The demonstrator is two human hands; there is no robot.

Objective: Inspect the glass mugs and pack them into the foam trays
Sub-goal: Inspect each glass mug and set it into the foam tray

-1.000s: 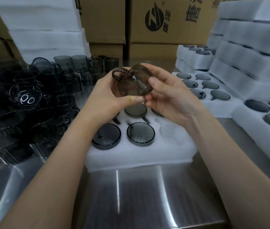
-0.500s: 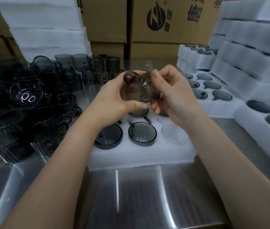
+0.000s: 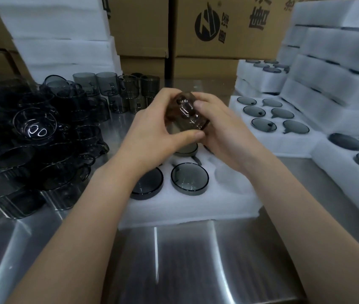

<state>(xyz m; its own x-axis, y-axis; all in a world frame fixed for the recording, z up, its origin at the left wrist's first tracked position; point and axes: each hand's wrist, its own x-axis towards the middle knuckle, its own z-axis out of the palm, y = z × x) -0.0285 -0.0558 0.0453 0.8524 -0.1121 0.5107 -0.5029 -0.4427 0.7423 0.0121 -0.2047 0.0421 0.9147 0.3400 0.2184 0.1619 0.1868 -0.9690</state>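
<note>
A smoky glass mug [image 3: 186,113] is held in the air between both hands, tilted, with its handle facing me. My left hand [image 3: 152,130] wraps its left side with the thumb under it. My right hand [image 3: 220,130] grips its right side, the thumb on top. Below the hands lies a white foam tray [image 3: 196,202] with several mugs set in its pockets, among them one in front [image 3: 189,176] and one to its left [image 3: 146,186]. One pocket at the tray's right [image 3: 229,174] is bare foam.
A heap of loose smoky mugs [image 3: 40,137] covers the steel table on the left. Filled foam trays [image 3: 273,119] and stacked trays [image 3: 336,69] stand on the right. White foam sheets [image 3: 60,40] and cardboard boxes [image 3: 218,29] line the back.
The mug has been turned in my hands, from base facing me to handle facing me, and lowered a little toward the tray.
</note>
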